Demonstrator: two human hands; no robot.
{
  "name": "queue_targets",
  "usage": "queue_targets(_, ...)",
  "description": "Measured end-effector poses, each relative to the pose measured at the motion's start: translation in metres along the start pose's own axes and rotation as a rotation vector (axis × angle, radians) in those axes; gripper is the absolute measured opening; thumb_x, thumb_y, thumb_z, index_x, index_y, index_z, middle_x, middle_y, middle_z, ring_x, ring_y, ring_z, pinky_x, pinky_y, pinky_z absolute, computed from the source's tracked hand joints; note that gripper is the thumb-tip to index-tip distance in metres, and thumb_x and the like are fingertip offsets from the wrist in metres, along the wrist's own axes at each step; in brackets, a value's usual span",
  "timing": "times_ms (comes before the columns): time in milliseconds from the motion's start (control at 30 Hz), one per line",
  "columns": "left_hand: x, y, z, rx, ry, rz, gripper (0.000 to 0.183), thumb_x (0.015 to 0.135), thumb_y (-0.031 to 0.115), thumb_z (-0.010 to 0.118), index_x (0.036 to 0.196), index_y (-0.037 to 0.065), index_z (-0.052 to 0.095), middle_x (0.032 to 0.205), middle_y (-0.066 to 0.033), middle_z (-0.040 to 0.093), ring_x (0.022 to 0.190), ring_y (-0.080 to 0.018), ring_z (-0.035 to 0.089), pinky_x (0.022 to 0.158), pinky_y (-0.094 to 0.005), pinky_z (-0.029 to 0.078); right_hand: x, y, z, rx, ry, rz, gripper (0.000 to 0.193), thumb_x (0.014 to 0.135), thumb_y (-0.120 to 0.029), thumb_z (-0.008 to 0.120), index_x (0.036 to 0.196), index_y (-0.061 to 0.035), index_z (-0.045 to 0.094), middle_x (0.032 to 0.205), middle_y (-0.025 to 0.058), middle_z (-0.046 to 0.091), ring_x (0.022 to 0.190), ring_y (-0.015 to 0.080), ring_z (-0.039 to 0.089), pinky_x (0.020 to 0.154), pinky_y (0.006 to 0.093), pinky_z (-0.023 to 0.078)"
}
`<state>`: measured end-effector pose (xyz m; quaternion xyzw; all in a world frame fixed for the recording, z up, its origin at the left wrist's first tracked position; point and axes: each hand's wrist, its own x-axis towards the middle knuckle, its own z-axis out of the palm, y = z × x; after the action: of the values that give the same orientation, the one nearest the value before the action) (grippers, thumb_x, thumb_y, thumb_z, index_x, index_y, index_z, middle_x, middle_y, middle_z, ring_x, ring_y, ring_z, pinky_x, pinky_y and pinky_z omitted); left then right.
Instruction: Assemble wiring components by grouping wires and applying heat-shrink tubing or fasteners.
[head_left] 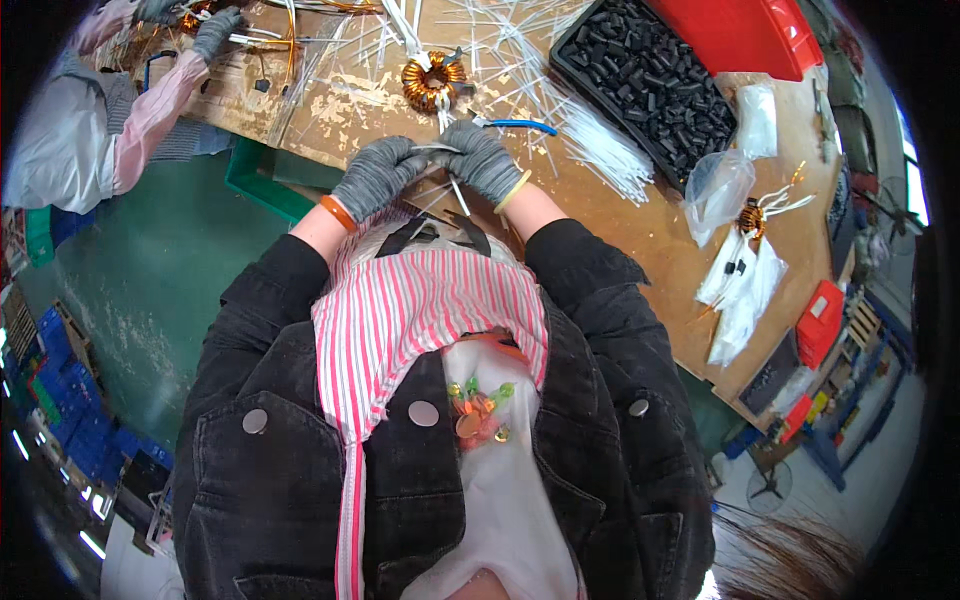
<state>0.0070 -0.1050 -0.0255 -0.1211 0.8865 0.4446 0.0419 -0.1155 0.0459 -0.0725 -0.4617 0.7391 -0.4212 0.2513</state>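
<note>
Both hands wear grey knit gloves and meet at the table's near edge, close to my apron. My left hand [380,175] and my right hand [482,160] are closed, pinching a thin whitish strip [434,148] stretched between them. Whether it is a cable tie or a lead I cannot tell. Just beyond lies a copper-wound ring coil [433,82]; white leads run from it away from me and also toward my right hand. A blue-handled tool [522,126] rests beside my right hand. Another white strip [459,196] sticks down below the fingers.
Loose white cable ties [605,150] spread across the wooden table [640,270]. A black tray [650,80] of small black parts stands right, by a red bin [745,30]. Another coil [752,218] lies far right near plastic bags [718,190]. A co-worker's gloved hand [217,33] works upper left.
</note>
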Motion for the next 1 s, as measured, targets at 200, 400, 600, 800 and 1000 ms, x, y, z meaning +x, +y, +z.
queue_targets(200,-0.016,0.028,-0.023,-0.232,-0.068,-0.058,0.015,0.084,0.013,0.053,0.088,0.0,0.059,0.078,-0.0071,0.057,0.072,-0.0149,0.054,0.069,-0.0267,0.044,-0.009,0.002,-0.001,-0.317,-0.128,0.087,0.018,0.072,-0.02,0.06,0.086,-0.009,0.064,0.083,0.0125,0.056,0.082,0.0296,0.055,0.076,0.0375,0.044)
queue_targets(400,-0.009,0.024,-0.026,-0.743,0.019,-0.243,0.019,0.085,0.014,0.052,0.094,0.0,0.06,0.087,-0.0075,0.061,0.082,-0.013,0.055,0.077,-0.0256,0.044,-0.006,-0.025,-0.013,-0.136,-0.024,0.172,0.024,0.073,-0.021,0.059,0.093,-0.0067,0.06,0.093,0.0149,0.059,0.087,0.031,0.057,0.078,0.0371,0.045)
queue_targets(600,-0.008,0.024,-0.018,-0.677,-0.077,-0.203,0.026,0.084,0.02,0.049,0.099,0.002,0.06,0.094,-0.0064,0.06,0.09,-0.0147,0.053,0.084,-0.0266,0.04,0.003,-0.029,0.012,-0.379,-0.129,0.435,0.024,0.073,-0.026,0.06,0.085,-0.0053,0.06,0.084,0.0182,0.06,0.081,0.034,0.058,0.071,0.0408,0.046)
queue_targets(800,-0.005,0.021,-0.023,-0.735,0.009,-0.218,0.027,0.085,0.021,0.049,0.099,0.001,0.06,0.096,-0.0069,0.061,0.09,-0.0147,0.054,0.084,-0.0266,0.041,-0.022,-0.044,-0.015,-0.191,0.024,0.55,0.033,0.074,-0.037,0.06,0.085,-0.0055,0.061,0.085,0.0198,0.06,0.08,0.0342,0.059,0.069,0.0416,0.046)
queue_targets(1000,-0.006,0.016,-0.015,-0.747,0.046,-0.194,0.029,0.085,0.022,0.05,0.103,0.002,0.06,0.099,-0.0063,0.061,0.089,-0.0146,0.055,0.085,-0.0265,0.041,-0.019,-0.062,-0.01,-0.332,-0.217,0.589,0.035,0.078,-0.039,0.052,0.087,-0.0081,0.064,0.088,0.0173,0.061,0.082,0.0341,0.058,0.072,0.0425,0.045)
